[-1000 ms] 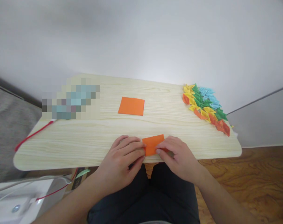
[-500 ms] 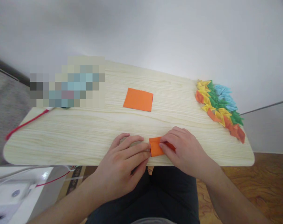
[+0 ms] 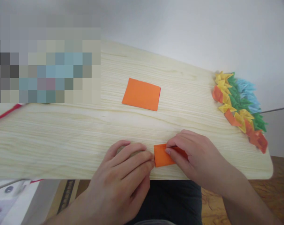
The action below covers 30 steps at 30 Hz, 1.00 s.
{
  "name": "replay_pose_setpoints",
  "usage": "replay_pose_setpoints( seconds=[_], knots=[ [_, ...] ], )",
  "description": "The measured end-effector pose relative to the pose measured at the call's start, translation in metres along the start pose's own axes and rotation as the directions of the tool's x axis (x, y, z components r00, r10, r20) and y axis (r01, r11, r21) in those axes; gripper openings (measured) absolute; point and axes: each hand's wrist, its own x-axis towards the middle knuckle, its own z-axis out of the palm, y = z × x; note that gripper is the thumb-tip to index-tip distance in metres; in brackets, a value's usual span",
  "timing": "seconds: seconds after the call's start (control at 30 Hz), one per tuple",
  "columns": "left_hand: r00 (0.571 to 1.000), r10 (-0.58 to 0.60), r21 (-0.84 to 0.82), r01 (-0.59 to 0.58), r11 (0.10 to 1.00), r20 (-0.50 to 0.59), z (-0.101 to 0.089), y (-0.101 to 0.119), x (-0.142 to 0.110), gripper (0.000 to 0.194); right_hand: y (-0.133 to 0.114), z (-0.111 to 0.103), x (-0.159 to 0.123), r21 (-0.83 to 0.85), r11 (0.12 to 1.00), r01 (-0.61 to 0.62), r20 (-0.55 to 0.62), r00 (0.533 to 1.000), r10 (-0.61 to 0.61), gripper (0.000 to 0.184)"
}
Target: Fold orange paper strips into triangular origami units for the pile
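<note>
A small folded piece of orange paper (image 3: 161, 157) lies near the front edge of the table, between my two hands. My right hand (image 3: 195, 156) is closed over its right part, thumb and forefinger pinched together at the upper fold. That hand hides the paper's right end in part. My left hand (image 3: 127, 170) rests palm down on the table with its fingers stretched out and somewhat apart. Its fingertips touch the paper's left edge, and its thumb is tucked low. Farther back lies a flat stack of orange paper (image 3: 141, 94).
Folded paper pieces in yellow (image 3: 223, 78), green (image 3: 237, 101), light blue (image 3: 248, 93) and orange (image 3: 259, 140) cluster at the table's right end. A blurred-out patch (image 3: 55, 72) covers the back left, with a red cable (image 3: 8, 112) below it. A white wall (image 3: 179, 28) stands behind.
The view has moved closer and turned slightly, so the table looks larger. Against the small orange paper, both hands hold nearly the same places.
</note>
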Motion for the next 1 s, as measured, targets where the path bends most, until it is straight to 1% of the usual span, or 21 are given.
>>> replay_pose_setpoints(
  seconds=[0.07, 0.13, 0.27, 0.37, 0.6, 0.8, 1.0],
  knots=[
    [0.999, -0.012, -0.005, 0.011, 1.0, -0.037, -0.0002, 0.0002, -0.0006, 0.041, -0.0001, -0.0005, 0.0013, 0.011, 1.0, -0.007, 0.01, 1.0, 0.007, 0.012],
    [0.999, -0.011, 0.001, 0.012, 1.0, -0.047, -0.0008, -0.0003, -0.0012, 0.045, -0.0001, -0.0009, 0.0019, 0.018, 1.0, -0.023, 0.02, 1.0, 0.022, 0.013],
    [0.999, 0.035, 0.028, -0.035, 0.999, 0.027, -0.0027, -0.0024, -0.0019, 0.047, 0.0, -0.0013, 0.0022, 0.021, 0.998, -0.057, 0.04, 0.998, 0.056, 0.015],
    [0.998, 0.047, 0.052, -0.05, 0.997, 0.049, -0.0029, -0.0038, -0.0019, 0.046, 0.0003, -0.0008, 0.0028, 0.025, 0.998, -0.061, 0.045, 0.997, 0.06, 0.015],
    [0.997, 0.06, 0.108, -0.065, 0.992, 0.051, -0.0003, -0.006, -0.0007, 0.044, 0.0013, 0.0008, 0.0045, 0.036, 0.998, -0.046, 0.034, 0.998, 0.045, 0.015],
    [0.997, 0.049, 0.116, -0.056, 0.992, 0.062, -0.0011, -0.005, -0.0006, 0.043, 0.0016, 0.0009, 0.0051, 0.039, 0.998, -0.054, 0.044, 0.998, 0.053, 0.018],
    [0.998, 0.053, 0.121, -0.058, 0.991, 0.047, 0.0011, -0.0054, 0.0001, 0.042, 0.0019, 0.0018, 0.0046, 0.055, 0.997, -0.053, 0.032, 0.998, 0.051, 0.015]
  ],
)
